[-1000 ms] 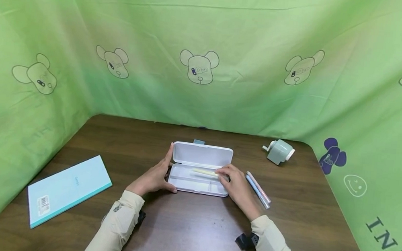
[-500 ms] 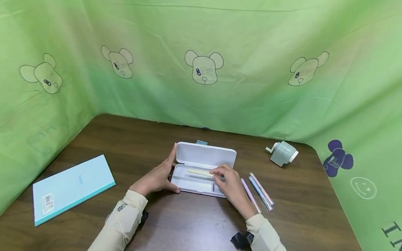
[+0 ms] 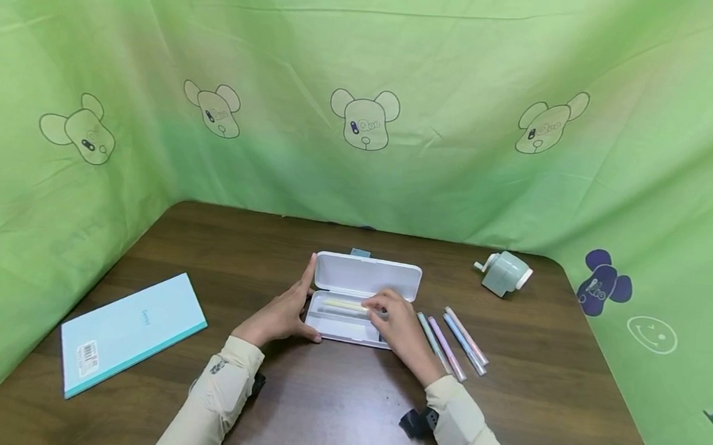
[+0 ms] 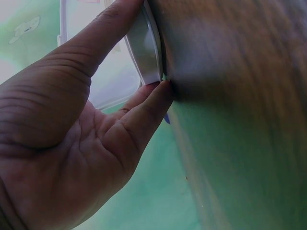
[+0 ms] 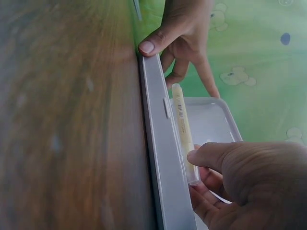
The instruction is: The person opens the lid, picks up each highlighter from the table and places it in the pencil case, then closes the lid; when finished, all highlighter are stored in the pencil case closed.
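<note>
A white pencil case [image 3: 338, 329] lies with its lid [image 3: 367, 276] raised, its base split into compartments. My left hand [image 3: 280, 313] grips its left end, thumb at the front corner and fingers behind. The left wrist view shows that thumb [image 4: 103, 31] along the case's side. In my right hand [image 3: 397, 321], thumb and fingers pinch a yellow pen [image 3: 345, 305] lying lengthwise over the back compartment. A barcode shows on the pen [image 5: 181, 120] in the right wrist view. The right hand hides the right end of the case.
Right of the case lie a green pen [image 3: 432, 340], a purple pen [image 3: 447, 349], a blue pen [image 3: 464, 344] and a pink pen [image 3: 467, 336]. A grey-green pencil sharpener [image 3: 503, 273] stands back right. A light blue notebook [image 3: 133, 333] lies left. A small grey-blue item [image 3: 360, 253] sits behind the lid.
My right hand has moved left with the yellow pen along the case. The purple and green pens have come into sight beside that forearm. The left hand keeps its grip.
</note>
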Demonstrator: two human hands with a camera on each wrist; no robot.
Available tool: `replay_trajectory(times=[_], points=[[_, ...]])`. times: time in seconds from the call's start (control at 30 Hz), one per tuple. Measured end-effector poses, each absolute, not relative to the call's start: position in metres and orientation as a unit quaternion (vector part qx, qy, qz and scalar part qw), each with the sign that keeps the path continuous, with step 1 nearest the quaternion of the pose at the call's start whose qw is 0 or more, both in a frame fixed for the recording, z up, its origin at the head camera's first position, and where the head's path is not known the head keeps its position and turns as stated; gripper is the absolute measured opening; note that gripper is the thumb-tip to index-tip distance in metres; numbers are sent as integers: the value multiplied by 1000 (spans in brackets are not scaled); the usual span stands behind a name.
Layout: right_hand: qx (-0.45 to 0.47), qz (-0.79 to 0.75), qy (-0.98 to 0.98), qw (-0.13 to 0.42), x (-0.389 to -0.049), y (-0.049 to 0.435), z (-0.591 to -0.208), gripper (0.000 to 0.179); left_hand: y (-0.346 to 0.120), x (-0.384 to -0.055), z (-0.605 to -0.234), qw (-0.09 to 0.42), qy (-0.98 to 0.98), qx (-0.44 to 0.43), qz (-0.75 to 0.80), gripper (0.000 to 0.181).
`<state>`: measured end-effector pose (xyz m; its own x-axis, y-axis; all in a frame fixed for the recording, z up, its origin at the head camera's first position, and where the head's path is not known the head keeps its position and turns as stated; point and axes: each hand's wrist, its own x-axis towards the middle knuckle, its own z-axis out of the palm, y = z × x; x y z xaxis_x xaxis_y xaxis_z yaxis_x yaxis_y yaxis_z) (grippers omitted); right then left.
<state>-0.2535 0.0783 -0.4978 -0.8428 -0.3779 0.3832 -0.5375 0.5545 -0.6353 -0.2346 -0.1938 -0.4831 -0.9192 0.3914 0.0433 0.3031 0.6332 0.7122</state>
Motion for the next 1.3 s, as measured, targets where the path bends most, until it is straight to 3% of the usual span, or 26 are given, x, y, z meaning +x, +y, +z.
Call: replay_trajectory(times=[0.2, 1.1, 1.3], points=[[265, 364, -888, 99, -253, 75, -497, 16, -186, -228, -471, 79, 906, 157, 385, 154], [276, 377, -882, 63, -254, 62, -496, 16, -184, -225, -469, 77, 908, 150, 383, 153], [268, 359, -889, 94, -252, 63, -494, 20, -188, -227, -473, 65, 908, 171, 376, 153]])
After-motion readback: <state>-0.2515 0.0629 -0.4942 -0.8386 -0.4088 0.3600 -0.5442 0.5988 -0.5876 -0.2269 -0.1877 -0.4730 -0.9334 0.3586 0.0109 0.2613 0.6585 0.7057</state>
